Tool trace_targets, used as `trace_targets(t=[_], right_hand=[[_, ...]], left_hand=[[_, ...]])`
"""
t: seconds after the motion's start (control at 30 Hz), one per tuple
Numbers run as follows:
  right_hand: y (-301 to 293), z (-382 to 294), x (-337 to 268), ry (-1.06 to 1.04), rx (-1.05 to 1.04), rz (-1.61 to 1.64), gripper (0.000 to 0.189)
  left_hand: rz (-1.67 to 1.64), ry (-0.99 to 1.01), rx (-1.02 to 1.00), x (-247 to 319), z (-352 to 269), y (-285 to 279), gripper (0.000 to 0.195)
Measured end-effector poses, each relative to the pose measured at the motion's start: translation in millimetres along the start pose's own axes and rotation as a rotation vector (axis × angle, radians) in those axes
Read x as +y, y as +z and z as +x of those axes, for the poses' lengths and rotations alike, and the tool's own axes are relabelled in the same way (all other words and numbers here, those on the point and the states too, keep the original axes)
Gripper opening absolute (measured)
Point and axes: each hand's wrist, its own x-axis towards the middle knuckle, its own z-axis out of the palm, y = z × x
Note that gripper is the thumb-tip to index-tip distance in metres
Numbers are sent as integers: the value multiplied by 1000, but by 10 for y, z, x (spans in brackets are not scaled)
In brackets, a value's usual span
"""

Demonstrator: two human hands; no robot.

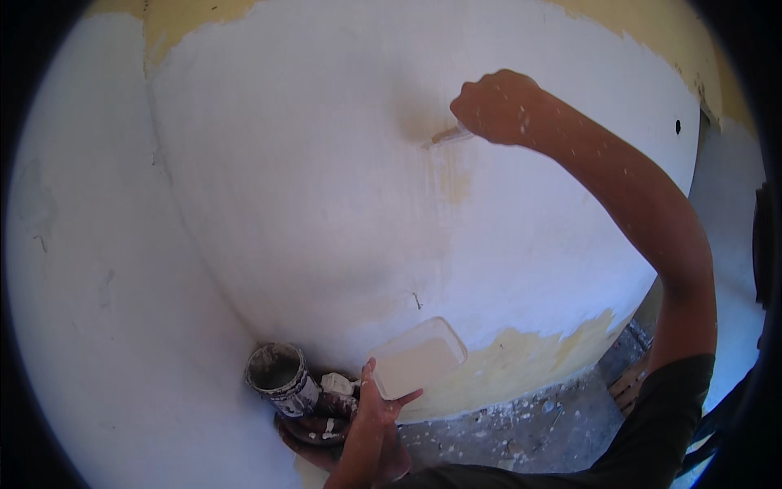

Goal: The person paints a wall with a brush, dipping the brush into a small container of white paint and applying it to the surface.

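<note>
My right hand [498,110] is closed around the handle of a paintbrush [451,136]. The brush's bristle end lies at the wall [317,183], beside a thinly covered streak where yellow [455,183] shows through the white paint. Low in front of me, my left hand [382,397] holds a rectangular plastic tub [453,330] by its near edge, thumb and fingers spread along its sides. Pale, whitish paint [421,363] fills part of the tub. Most of the brush handle is hidden in my fist.
A paint-smeared bucket [296,391] stands in the corner on a dark red, paint-spotted object [311,428], with a crumpled white item [337,384] beside it. Bare yellow wall [513,360] runs above the splattered floor [531,428]. Wooden slats [626,388] lie at right.
</note>
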Motion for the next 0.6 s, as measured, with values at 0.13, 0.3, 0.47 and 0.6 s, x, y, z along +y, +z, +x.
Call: trace_targets(t=[0.13,0.3,0.47,0.6], right_hand=[[-57,777,568,-19,-148,-21,13],[-675,729,920,300,57,-165,23],[-154,575,631,482,316,-126,26],[574,265,29,377,277,-83,8]], left_hand=[[9,1,-6,-5,5,3,53],[-6,6,-2,21,-39,27,54],[23,-27,11,-35,41,24,55],[12,-4,-15,44,-2,-5,54]])
